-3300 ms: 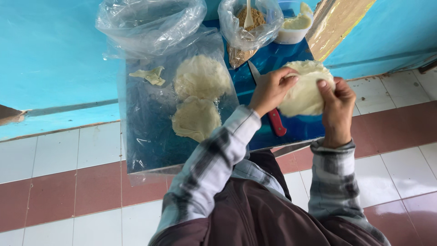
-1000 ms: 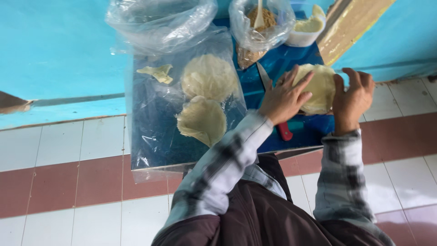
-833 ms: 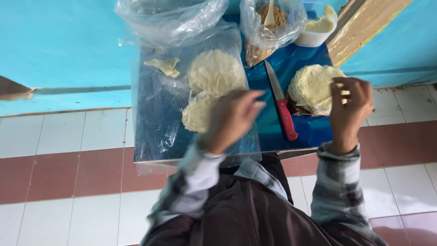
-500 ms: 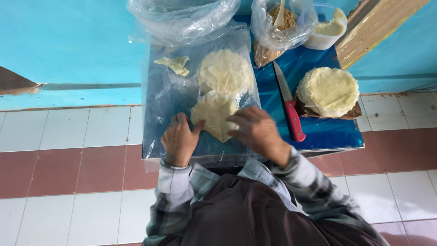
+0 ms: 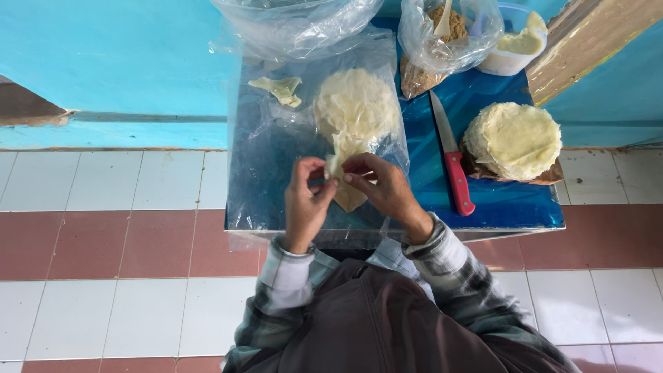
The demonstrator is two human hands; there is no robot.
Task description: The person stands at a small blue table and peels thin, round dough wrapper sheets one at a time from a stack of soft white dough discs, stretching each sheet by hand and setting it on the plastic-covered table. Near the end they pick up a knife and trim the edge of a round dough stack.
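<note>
Both of my hands pinch one thin pale wrapper between thumb and fingers. My left hand holds its left edge and my right hand holds its top right edge, so the wrapper hangs between them, just above a clear plastic sheet on the blue table.

Just past my fingers lies a round pile of wrappers on the same sheet. Farther out and to the left of my grip is a small torn scrap. Beyond that sits a big crumpled clear bag.

Right of my right hand lies a knife with a red handle, pointing away from me. Right of the knife is a thick round stack on brown paper. Far out on that side are a clear bag with brown filling and a white tub with pale paste.
</note>
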